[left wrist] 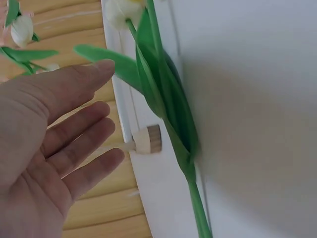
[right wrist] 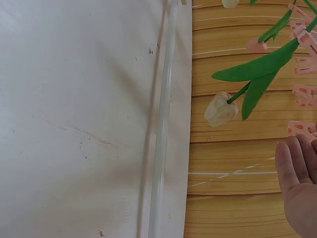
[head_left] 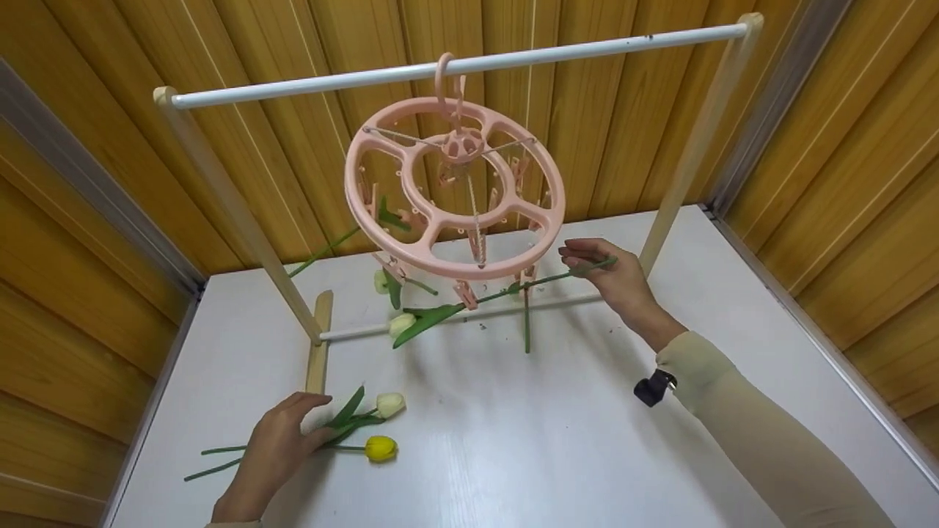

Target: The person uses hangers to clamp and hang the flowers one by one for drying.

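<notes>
My left hand [head_left: 279, 444], fingers extended and spread, is over a white tulip [head_left: 390, 405] and a yellow tulip [head_left: 381, 448] lying on the table. In the left wrist view, the palm is bare beside their green leaves [left wrist: 168, 99]. A pink round clip hanger [head_left: 356, 191] hangs above the table. One of its clothespins [head_left: 465, 294] holds another white tulip [head_left: 402, 325] by the stem, bloom tilted down to the left. My right hand [head_left: 616, 282] is at the stem's far end, fingers nearly straight; the right wrist view shows its palm with nothing gripped.
The hanger hooks over a white rod [head_left: 293, 86] on a wooden-legged stand [head_left: 242, 213]. More tulips hang among the pegs, including a pink bloom [right wrist: 256, 45]. Yellow wood-panelled walls [head_left: 95, 147] enclose the white table [head_left: 499, 440]. A black device [head_left: 653, 387] sits at my right cuff.
</notes>
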Demonstrator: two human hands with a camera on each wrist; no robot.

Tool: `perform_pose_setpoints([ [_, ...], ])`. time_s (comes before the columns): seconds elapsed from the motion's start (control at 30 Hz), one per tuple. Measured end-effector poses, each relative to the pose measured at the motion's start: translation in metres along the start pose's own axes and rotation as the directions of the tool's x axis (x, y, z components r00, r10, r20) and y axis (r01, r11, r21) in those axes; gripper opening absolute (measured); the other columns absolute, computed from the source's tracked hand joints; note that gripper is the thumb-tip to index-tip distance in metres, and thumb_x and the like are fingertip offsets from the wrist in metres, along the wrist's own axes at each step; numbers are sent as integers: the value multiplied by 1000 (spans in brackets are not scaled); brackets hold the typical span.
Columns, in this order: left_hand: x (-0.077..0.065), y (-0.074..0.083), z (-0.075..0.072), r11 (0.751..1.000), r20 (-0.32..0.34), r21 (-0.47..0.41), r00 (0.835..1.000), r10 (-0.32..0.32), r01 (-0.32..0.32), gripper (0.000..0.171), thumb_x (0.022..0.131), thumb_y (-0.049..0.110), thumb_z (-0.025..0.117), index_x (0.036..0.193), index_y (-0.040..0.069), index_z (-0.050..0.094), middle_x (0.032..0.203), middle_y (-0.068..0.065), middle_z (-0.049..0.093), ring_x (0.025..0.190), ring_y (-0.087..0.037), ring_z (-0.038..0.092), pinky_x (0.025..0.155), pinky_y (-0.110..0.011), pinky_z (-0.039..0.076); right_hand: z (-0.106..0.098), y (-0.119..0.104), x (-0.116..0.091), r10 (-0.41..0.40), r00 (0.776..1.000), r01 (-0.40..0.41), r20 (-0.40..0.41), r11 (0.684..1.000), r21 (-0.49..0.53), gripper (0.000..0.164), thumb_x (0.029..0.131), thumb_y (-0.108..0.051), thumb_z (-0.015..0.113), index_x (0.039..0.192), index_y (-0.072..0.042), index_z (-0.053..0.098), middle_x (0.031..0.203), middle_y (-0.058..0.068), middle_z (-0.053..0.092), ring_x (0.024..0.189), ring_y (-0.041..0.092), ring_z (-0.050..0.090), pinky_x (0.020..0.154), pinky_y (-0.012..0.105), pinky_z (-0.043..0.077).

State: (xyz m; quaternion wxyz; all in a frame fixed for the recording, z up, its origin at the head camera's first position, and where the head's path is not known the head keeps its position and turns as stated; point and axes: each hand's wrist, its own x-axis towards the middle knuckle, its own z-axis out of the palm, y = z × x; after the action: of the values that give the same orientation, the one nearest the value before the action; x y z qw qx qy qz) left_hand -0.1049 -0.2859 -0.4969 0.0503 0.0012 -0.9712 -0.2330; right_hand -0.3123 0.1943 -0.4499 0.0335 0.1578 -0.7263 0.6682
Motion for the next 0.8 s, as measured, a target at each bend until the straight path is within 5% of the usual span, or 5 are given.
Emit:
perform_pose_setpoints([
  [0.47, -3, -39, -5, 988, 91, 17, 984, -153, 152, 43, 83, -8, 85, 124, -1, 73, 126, -22, 71, 121, -45, 65, 100, -60, 55, 2, -5, 26, -10, 999, 13, -37, 996, 94, 40, 100, -13, 76, 136, 2, 67, 129, 6, 73, 118, 20, 70, 99, 32, 58],
  [0.8, -6, -55, -7, 983, 96, 43, 978, -184, 180, 34, 84, -4, 86, 117, -3, 75, 120, -21, 73, 118, -44, 67, 96, -57, 57, 12, -11, 45, 56, 997, -52, -56, 996, 71, 47, 99, -21, 78, 140, -1, 65, 136, 11, 69, 118, 18, 68, 101, 29, 56],
])
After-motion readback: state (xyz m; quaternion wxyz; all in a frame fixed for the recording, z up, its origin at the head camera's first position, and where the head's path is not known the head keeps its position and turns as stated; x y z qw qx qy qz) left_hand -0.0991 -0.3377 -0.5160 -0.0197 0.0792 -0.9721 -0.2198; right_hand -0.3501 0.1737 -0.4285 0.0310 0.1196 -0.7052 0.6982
